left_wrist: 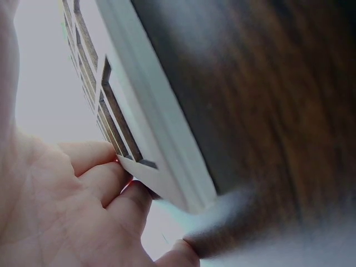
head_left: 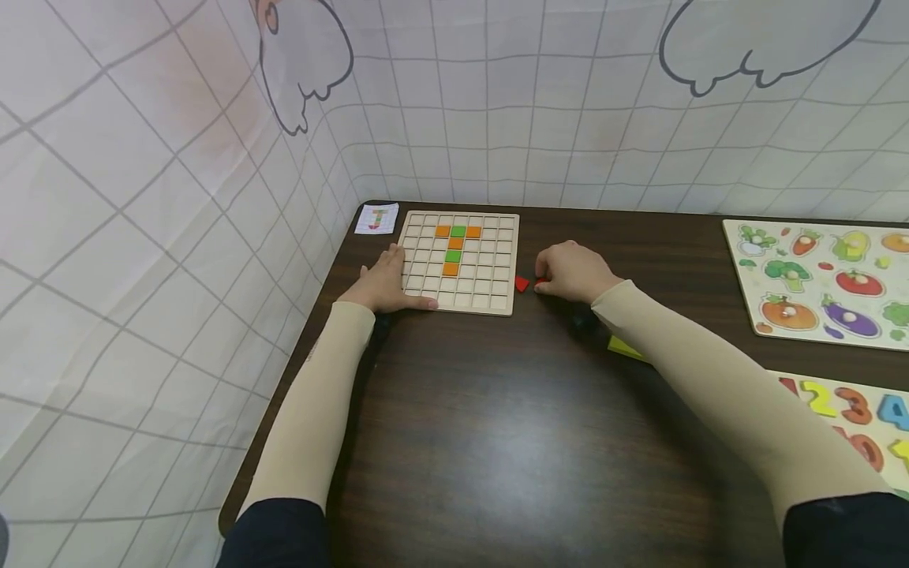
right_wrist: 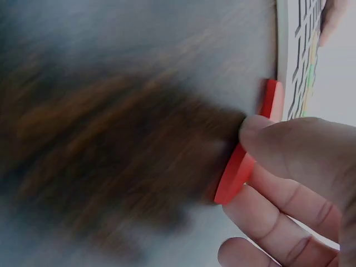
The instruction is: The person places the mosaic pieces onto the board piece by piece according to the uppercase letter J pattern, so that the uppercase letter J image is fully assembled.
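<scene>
A pale wooden grid board lies at the back left of the dark table, with orange tiles and green tiles set in a T-like pattern. My left hand rests at the board's left near corner, fingers along the side and thumb stretched along the near edge. Just right of the board, my right hand pinches a red tile between thumb and fingers, low over the table. Another red tile lies between that hand and the board's right edge.
A small card with a coloured J-shaped figure lies left of the board. Far right are a vegetable puzzle board and a number puzzle board. Something yellow-green shows beneath my right forearm. White gridded cloth borders the table.
</scene>
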`<state>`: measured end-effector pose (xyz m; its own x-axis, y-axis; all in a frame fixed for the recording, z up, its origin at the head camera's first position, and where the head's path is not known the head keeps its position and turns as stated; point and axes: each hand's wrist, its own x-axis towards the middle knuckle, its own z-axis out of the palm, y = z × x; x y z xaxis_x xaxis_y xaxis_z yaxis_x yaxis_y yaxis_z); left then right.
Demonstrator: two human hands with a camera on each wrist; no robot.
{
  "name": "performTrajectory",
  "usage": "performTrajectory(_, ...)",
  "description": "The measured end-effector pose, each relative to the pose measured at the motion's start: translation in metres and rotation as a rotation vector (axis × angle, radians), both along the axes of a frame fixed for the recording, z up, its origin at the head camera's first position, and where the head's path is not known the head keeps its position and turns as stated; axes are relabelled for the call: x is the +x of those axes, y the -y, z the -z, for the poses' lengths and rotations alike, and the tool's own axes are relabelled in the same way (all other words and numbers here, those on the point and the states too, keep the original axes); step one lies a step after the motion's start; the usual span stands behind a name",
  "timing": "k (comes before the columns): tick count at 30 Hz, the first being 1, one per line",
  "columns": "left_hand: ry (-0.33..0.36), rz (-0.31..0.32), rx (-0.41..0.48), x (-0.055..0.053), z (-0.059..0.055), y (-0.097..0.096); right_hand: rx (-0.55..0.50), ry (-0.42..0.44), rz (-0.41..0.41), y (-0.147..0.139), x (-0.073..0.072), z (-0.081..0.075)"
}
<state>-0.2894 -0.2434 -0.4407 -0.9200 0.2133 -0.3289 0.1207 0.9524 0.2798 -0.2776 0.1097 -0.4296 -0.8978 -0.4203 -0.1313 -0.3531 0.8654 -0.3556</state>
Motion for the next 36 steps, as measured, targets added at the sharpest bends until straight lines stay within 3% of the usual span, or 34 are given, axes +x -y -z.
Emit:
performTrajectory(9, -0.003, -0.006, 0.006, 0.0, -0.001, 0.001, -0.028, 0.014, 0.049, 0.005, 0.0, -0.002)
performTrajectory(22, 0.004, -0.012, -0.002, 0.002, -0.001, 0.006, -0.054, -0.012, 0.014, 0.018, -0.005, -0.004)
performTrajectory(30, 0.011, -0.004, -0.011, 0.001, -0.003, 0.005, -0.126, -0.038, -0.095, 0.062, -0.014, -0.005)
performTrajectory(36, 0.017, 0.006, -0.005, 0.0, -0.001, 0.002, -0.119, -0.081, -0.183, 0.097, -0.017, -0.002)
